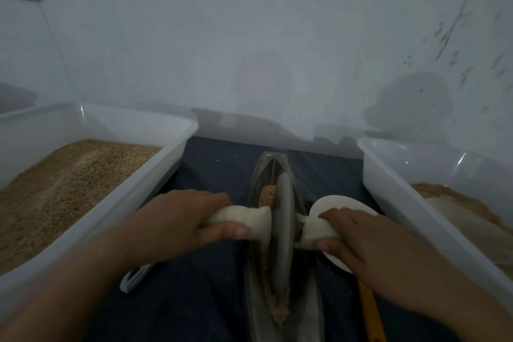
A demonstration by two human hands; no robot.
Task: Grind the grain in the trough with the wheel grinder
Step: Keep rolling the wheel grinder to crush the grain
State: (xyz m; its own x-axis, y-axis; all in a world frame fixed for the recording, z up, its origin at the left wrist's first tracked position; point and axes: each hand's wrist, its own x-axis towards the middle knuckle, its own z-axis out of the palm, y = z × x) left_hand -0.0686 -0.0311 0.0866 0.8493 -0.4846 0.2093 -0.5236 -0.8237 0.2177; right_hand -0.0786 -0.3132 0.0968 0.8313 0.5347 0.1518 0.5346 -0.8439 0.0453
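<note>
A long, narrow boat-shaped metal trough (255, 175) lies on the dark cloth, pointing away from me. Brown grain (268, 194) shows in it ahead of the wheel, and finer ground grain (277, 311) lies near me. The grey wheel grinder (284, 230) stands on edge in the trough, with a pale cloth-wrapped handle on each side. My left hand (180, 219) grips the left handle (249, 221). My right hand (361, 236) grips the right handle (311, 233).
A clear plastic tub (155, 172) full of brown grain stands on the left. Another clear tub (394, 189) with ground material stands on the right. A white disc (341, 203) lies under my right hand, a yellow stick (369, 311) beside it. A pale wall rises behind.
</note>
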